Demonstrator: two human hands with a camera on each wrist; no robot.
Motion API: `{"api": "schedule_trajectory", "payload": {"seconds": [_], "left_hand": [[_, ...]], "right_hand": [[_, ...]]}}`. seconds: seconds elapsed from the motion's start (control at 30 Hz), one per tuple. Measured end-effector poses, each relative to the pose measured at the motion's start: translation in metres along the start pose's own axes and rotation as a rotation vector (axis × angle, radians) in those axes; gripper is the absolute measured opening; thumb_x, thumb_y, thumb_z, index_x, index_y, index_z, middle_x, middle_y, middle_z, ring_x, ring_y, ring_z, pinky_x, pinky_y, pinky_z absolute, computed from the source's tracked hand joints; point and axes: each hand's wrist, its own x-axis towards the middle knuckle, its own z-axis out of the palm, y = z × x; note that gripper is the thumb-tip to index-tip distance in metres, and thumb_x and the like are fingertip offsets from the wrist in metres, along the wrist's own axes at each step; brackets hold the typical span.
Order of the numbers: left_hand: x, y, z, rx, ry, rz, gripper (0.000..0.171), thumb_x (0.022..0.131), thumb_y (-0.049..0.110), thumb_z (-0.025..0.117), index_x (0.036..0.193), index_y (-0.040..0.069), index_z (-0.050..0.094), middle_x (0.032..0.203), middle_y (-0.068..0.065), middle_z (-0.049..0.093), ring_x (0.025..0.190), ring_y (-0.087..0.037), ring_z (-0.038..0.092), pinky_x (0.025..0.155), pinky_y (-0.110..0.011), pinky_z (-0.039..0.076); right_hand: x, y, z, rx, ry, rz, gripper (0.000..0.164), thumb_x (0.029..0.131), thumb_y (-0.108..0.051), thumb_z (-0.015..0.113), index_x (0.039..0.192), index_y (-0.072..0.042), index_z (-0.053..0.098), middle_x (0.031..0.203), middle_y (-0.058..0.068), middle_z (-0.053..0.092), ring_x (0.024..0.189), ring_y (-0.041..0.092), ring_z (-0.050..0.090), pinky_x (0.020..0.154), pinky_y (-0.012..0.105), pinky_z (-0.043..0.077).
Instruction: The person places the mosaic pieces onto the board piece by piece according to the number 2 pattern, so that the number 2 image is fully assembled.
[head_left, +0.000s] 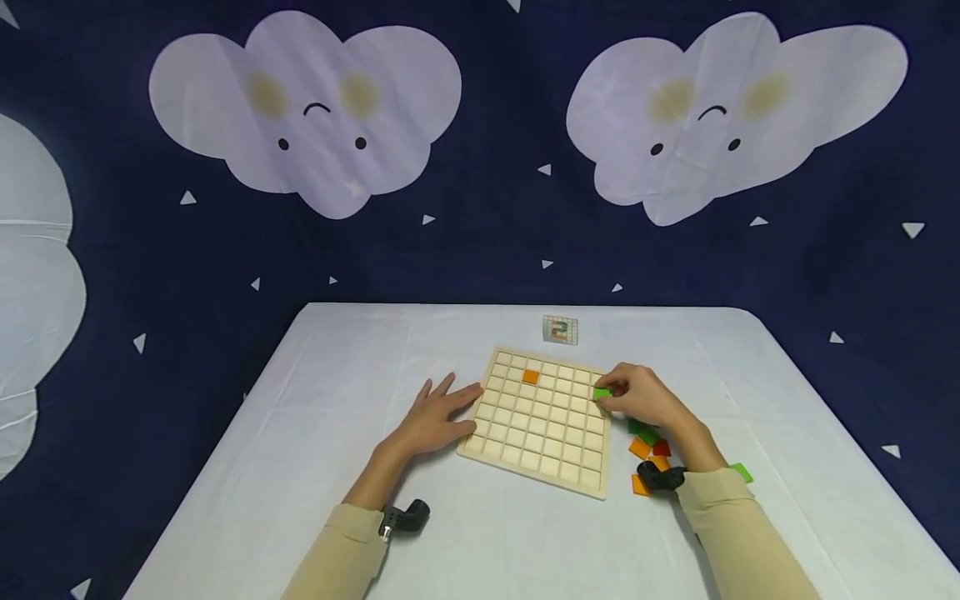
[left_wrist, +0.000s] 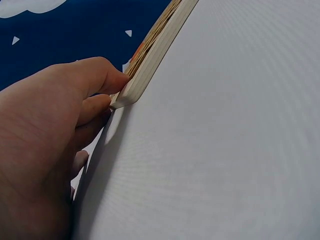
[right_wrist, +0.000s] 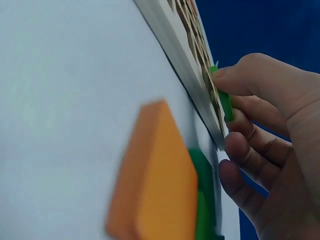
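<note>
A square wooden grid board lies slightly turned on the table. One orange tile sits in a cell of its second row from the far side. With fingers spread, my left hand touches the board's left edge with forefinger and thumb; the left wrist view shows the thumb against the wooden rim. Over the far right part of the board, my right hand pinches a light green tile between thumb and fingers. Whether that tile touches the board's cells is hard to tell.
Right of the board lies a loose pile of orange, green and red tiles, among them an orange tile and a red tile, partly under my right wrist. A small pattern card lies beyond the board. A dark cloth with clouds hangs behind the table.
</note>
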Motion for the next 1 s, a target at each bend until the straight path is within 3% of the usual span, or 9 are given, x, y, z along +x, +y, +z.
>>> {"api": "schedule_trajectory", "payload": {"seconds": [0.33, 0.6, 1.0], "left_hand": [[0.002, 0.000, 0.000, -0.013, 0.008, 0.007, 0.061, 0.089, 0.045, 0.058, 0.145, 0.028, 0.044, 0.147, 0.016, 0.037, 0.145, -0.021, 0.012, 0.115, -0.047, -0.004], [0.000, 0.000, 0.001, -0.014, 0.011, 0.023, 0.061, 0.089, 0.046, 0.058, 0.145, 0.028, 0.044, 0.148, 0.015, 0.038, 0.145, -0.023, 0.013, 0.115, -0.049, -0.002], [-0.001, 0.000, 0.000, -0.004, 0.008, 0.022, 0.060, 0.089, 0.044, 0.058, 0.145, 0.028, 0.044, 0.148, 0.015, 0.037, 0.145, -0.023, 0.013, 0.115, -0.049, -0.002]], "right_hand": [[0.012, -0.002, 0.010, 0.060, 0.008, 0.008, 0.028, 0.079, -0.023, 0.079, 0.105, -0.012, 0.074, 0.092, 0.000, 0.063, 0.080, 0.020, 0.056, 0.067, 0.034, 0.049], [0.021, -0.006, 0.019, 0.049, 0.023, 0.000, 0.025, 0.080, -0.022, 0.079, 0.102, -0.013, 0.074, 0.087, 0.000, 0.062, 0.075, 0.021, 0.053, 0.065, 0.036, 0.047], [0.038, -0.021, 0.027, 0.048, -0.020, -0.006, 0.032, 0.083, -0.025, 0.076, 0.110, -0.008, 0.072, 0.089, 0.001, 0.061, 0.076, 0.021, 0.052, 0.064, 0.036, 0.046]]}}
